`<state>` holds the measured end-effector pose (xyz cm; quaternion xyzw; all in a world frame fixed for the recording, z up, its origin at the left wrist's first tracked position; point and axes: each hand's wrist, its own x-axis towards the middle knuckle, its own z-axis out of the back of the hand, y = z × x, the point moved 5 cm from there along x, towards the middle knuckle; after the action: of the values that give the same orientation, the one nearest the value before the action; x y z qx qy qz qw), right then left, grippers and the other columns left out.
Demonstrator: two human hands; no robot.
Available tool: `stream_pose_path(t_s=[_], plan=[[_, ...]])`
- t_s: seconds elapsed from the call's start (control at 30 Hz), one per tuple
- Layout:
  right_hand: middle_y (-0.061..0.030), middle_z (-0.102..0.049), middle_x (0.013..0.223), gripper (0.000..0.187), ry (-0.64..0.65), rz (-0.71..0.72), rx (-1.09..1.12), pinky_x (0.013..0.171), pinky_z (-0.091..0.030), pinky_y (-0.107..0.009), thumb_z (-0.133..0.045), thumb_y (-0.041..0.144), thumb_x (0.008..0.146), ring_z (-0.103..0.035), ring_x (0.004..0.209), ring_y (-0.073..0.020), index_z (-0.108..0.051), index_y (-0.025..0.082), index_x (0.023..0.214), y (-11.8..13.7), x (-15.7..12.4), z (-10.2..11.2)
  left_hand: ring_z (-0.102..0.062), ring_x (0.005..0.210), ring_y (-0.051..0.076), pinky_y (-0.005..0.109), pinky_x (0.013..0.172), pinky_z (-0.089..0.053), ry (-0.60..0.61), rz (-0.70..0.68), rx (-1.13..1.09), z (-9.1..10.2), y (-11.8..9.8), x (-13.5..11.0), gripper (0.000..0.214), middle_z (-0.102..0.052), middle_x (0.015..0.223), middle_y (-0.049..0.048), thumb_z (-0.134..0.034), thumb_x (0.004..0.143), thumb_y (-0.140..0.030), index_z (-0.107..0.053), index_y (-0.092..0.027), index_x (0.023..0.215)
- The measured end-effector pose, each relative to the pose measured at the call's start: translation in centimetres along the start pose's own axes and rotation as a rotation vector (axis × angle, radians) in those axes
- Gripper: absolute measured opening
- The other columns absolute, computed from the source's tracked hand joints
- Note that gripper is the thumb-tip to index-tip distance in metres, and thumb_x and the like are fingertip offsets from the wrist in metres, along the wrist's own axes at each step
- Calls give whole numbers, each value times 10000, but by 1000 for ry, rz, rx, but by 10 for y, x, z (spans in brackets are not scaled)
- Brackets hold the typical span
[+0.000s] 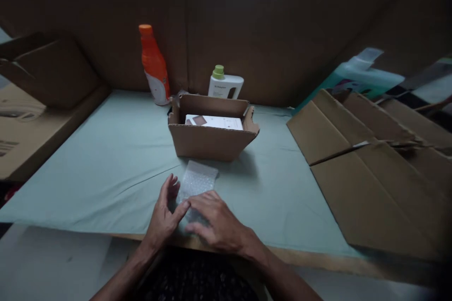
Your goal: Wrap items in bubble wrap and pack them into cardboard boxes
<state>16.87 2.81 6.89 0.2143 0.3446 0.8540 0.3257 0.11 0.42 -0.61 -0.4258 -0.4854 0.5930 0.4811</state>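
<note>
A sheet of clear bubble wrap lies on the pale green table cover near the front edge. My right hand rests flat on its near end, fingers stretched leftward. My left hand stands on edge beside the wrap's left side, fingers slightly apart, its thumb touching my right fingertips. Just behind the wrap stands a small open cardboard box with a white packet inside.
An orange bottle and a white bottle with a green cap stand behind the box, against a tall cardboard wall. Flattened cardboard covers the table's right side. Another carton sits at the left.
</note>
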Motion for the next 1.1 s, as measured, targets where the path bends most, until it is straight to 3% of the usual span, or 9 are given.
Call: stream_pose_path(t_s=[0.13,0.27,0.4,0.5,0.6,0.77,0.87,1.0,1.1], plan=[[-107,-728,1193,316,-291,-248,-105,988,-486,-461,-533,365,966,-652,1107,-271,-688,224,1203,-50,-1,32,-522,1358,332,520,1070,-489,15,-87,176,9,0,11,578,-494,1496,172,-624,853,-349,-528,-209,1406],[-147,-712,1213,415,-326,-389,-250,984,-492,-499,-623,323,854,-637,1113,-323,-672,182,1241,-86,18,32,-531,1334,334,552,1101,-449,98,-197,320,4,-5,14,462,-576,1398,156,-610,784,-251,-673,-215,1240],[-74,-751,1027,256,-264,-246,-207,929,-511,-389,-531,158,854,-657,989,-242,-730,213,1006,-68,40,19,-555,1284,363,567,1082,-453,249,-201,399,2,-15,6,101,-622,1367,138,-661,746,-274,-740,-227,787],[-80,-737,1110,322,-326,-115,-203,972,-487,-419,-493,126,856,-637,1066,-252,-722,226,1059,-50,42,27,-595,1228,344,518,1027,-498,335,-146,346,11,-22,4,282,-675,1304,126,-642,821,-401,-674,-229,600],[-104,-715,1223,352,-398,-169,-262,991,-477,-475,-541,215,871,-626,1143,-294,-685,222,1192,-54,30,40,-629,1173,335,495,976,-519,257,-86,323,28,-30,17,422,-707,1230,141,-599,848,-496,-613,-221,528],[-122,-746,1083,267,-661,-379,-226,900,-523,-457,-540,373,913,-680,1018,-285,-689,202,1055,-82,-13,69,-637,1166,305,451,927,-546,51,-152,293,49,-51,56,387,-709,1208,116,-583,865,-513,-653,-212,632],[-130,-749,1039,291,-796,-474,-129,796,-554,-417,-575,397,871,-695,908,-267,-666,180,1041,-87,-30,88,-640,1155,292,444,925,-547,-80,-214,242,51,-57,86,336,-670,1281,124,-647,823,-481,-715,-203,999],[-113,-752,1055,291,-952,-356,-231,829,-552,-418,-567,426,921,-693,908,-253,-671,195,1066,-49,-24,130,-569,1286,333,509,1035,-485,-64,-216,149,32,-48,128,803,-535,1464,190,-725,751,-416,-445,-178,1465],[-127,-713,1200,429,-791,-198,-452,915,-525,-453,-515,526,966,-666,1073,-289,-633,205,1224,-10,11,162,-492,1369,369,552,1108,-426,28,-255,101,7,-39,143,921,-493,1503,196,-752,715,-361,-354,-180,1525]])
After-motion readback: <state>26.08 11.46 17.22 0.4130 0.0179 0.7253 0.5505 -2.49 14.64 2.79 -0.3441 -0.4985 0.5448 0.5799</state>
